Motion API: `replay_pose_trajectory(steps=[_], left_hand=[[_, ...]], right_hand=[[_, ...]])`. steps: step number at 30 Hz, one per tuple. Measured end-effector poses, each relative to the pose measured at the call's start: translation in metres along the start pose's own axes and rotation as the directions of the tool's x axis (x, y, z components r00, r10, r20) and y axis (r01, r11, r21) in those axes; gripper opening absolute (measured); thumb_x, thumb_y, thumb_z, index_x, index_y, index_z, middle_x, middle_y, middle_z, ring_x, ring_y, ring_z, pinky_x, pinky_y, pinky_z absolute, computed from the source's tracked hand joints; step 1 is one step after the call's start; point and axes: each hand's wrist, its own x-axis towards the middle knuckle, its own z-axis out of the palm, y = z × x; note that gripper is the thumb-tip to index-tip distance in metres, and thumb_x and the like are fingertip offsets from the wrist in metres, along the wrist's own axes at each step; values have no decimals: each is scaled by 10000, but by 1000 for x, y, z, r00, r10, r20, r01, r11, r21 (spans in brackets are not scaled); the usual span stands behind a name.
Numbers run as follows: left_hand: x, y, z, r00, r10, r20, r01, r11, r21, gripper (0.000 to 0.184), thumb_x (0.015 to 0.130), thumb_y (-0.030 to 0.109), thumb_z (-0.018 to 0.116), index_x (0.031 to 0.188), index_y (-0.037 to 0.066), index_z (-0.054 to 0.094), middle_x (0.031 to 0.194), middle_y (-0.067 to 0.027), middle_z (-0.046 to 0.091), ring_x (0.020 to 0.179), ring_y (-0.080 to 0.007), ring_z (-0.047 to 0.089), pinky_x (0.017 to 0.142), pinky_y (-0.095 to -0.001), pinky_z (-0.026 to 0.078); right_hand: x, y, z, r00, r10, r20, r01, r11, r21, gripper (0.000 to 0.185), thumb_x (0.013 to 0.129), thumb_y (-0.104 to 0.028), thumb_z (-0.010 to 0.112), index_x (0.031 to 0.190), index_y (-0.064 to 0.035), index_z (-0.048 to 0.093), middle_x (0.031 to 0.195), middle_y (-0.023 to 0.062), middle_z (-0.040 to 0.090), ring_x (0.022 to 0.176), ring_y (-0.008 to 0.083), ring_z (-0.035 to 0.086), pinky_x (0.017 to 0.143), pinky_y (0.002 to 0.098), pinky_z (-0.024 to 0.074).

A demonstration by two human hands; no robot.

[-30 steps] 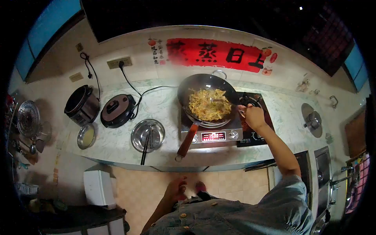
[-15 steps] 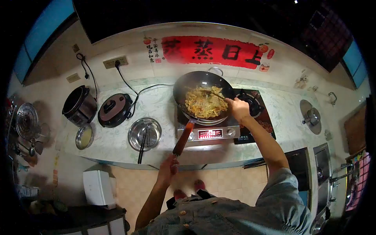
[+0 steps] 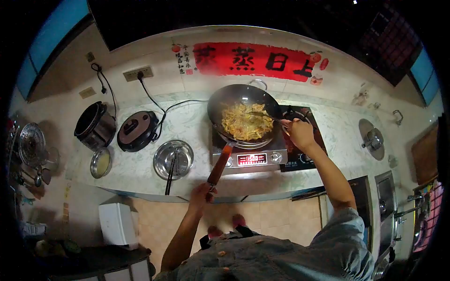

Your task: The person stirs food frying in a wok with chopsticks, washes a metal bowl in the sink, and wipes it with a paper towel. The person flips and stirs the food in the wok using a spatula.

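Note:
A dark wok [image 3: 219,104] sits on the induction cooker [image 3: 262,159], its long wooden handle [image 3: 219,164] pointing toward me. My left hand [image 3: 201,193] is wrapped round the end of that handle. Yellowish-brown shredded food [image 3: 243,125] is heaped in the wok's middle; its exact kind is unclear. My right hand [image 3: 300,133], at the wok's right rim, is closed on a dark spatula [image 3: 260,114], whose head rests among the food. Most of the spatula's grip is hidden by my fingers.
Left of the cooker stand a steel bowl [image 3: 161,158] with chopsticks [image 3: 172,172] across it, a pressure-cooker lid [image 3: 136,131], an open pot [image 3: 96,124] and a small bowl [image 3: 100,174]. A second hob [image 3: 293,161] lies right, then a round metal lid [image 3: 372,138].
My right hand has moved right, away from the wok's centre, drawing the spatula with it. The food has shifted a little; my left hand stays on the handle.

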Motion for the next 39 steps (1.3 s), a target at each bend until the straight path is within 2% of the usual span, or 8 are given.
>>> replay_pose_trajectory(steps=[6,11,25,31,33,34,37,39], left_hand=[[-3,-5,3,998,23,62,-28,996,87,220,830,242,473,886,38,535,686,-36,577,482,-64,439,445,-198,354],[-17,1,22,995,-17,100,20,999,-25,249,821,266,490,891,32,535,692,-30,581,500,-57,432,458,-194,354],[-8,5,10,993,-72,89,74,997,-19,286,829,290,478,923,27,538,727,-43,595,487,-57,438,456,-185,351],[-8,1,10,996,-64,64,67,996,-55,264,829,273,487,920,32,538,733,-46,599,481,-65,440,451,-188,353],[-8,4,11,998,-59,34,61,997,-52,260,828,268,491,924,31,538,732,-48,600,480,-66,439,448,-192,353],[-8,5,11,996,-65,56,67,997,-47,256,827,265,493,918,30,537,731,-49,599,479,-66,438,446,-195,351],[-9,2,9,996,-69,63,72,996,-53,251,827,264,493,902,28,534,727,-51,598,477,-67,434,441,-202,346],[-6,-3,6,997,-62,49,65,996,-64,251,828,266,491,891,26,532,724,-52,597,476,-67,432,438,-205,343]], right_hand=[[-2,-10,19,1000,-5,1,5,1000,-4,284,760,-85,439,996,-203,545,791,113,546,639,257,585,527,352,466],[5,-15,25,1000,14,-28,-15,1000,-4,322,756,-86,437,1038,-211,527,789,105,541,641,256,588,521,345,466],[-16,-19,16,996,-86,-35,84,994,-70,373,748,-89,433,1103,-190,486,795,96,544,609,241,593,484,330,462],[6,-52,38,987,-129,-98,127,991,-32,450,718,-70,452,1123,-264,483,751,96,519,533,240,568,442,348,448],[18,-67,37,998,-50,45,52,998,-44,328,745,-115,467,1061,-194,509,766,84,539,620,223,588,509,335,457],[22,-70,38,993,-49,-104,48,999,-9,253,738,-138,490,981,-177,549,720,79,540,628,220,587,506,330,454],[48,-60,85,918,-63,-390,51,998,-43,330,689,-151,531,1005,-242,571,669,88,517,540,229,563,447,336,437],[49,-62,75,912,-31,-410,46,999,26,290,659,-159,558,938,-226,604,660,86,515,533,228,557,441,336,433]])
